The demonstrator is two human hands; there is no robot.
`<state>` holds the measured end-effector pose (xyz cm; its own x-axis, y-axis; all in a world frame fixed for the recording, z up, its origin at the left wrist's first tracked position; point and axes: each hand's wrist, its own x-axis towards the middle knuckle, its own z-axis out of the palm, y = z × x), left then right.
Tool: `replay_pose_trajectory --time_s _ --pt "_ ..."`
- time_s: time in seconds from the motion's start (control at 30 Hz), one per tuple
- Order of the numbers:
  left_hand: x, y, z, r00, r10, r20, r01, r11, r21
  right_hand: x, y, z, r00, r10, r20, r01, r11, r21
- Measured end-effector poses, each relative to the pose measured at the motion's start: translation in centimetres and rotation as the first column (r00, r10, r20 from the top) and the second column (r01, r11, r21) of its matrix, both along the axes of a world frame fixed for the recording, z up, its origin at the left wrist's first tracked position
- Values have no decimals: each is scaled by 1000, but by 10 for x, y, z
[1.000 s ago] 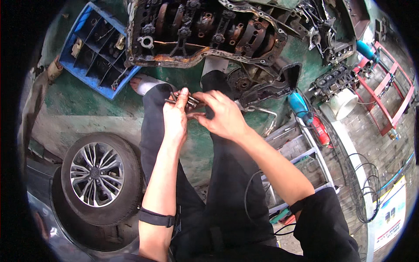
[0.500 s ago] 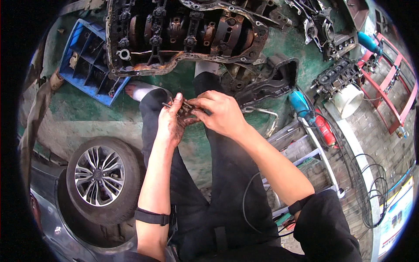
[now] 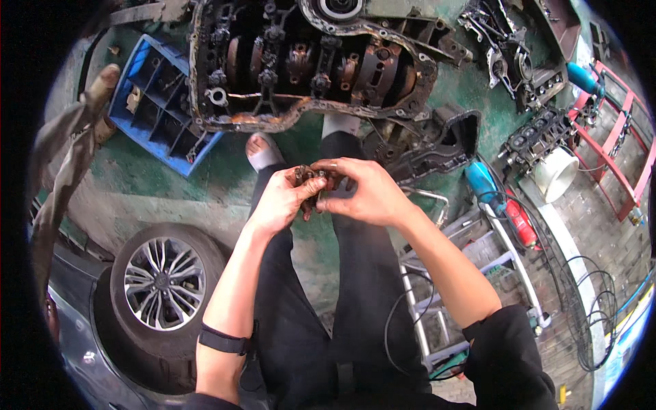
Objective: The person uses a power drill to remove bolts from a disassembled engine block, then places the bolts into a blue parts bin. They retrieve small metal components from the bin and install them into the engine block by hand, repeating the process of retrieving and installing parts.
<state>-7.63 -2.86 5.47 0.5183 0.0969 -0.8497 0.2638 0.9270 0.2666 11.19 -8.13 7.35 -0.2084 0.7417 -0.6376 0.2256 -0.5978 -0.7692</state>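
My left hand is closed round a bunch of small, dark, greasy metal pieces that look like bolts, its thumb pressed across them. From the other side my right hand meets it, thumb and fingers curved about the same bunch. Whether the right fingers pinch a piece of their own is hidden. Beyond the hands lies an opened engine block, oily black, with its crankshaft showing. A blue divided tray with small parts stands to its left.
An alloy car wheel is at my left, beside a grey car panel. A black cast housing sits right of my feet. Further right are a blue power tool, a red bottle, a ladder and loose cables.
My hands have come closer together and shifted slightly right, and the left thumb now lies over the bolts. The view has tilted, so the engine block and wheel sit lower and further right.
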Motion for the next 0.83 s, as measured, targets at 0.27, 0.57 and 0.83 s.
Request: replay_pose_trajectory --time_s 0.27,0.57,0.83 --pt "-22 48 -15 962 -232 145 225 972 61 -27 7 -2 956 -290 -36 289 957 -28" --pt "-74 68 -75 602 -724 -337 738 343 581 53 47 -32 839 -425 339 229 842 489" --pt "-117 73 -138 550 -706 -445 814 334 475 98 79 -74 798 -207 567 -124 863 489"
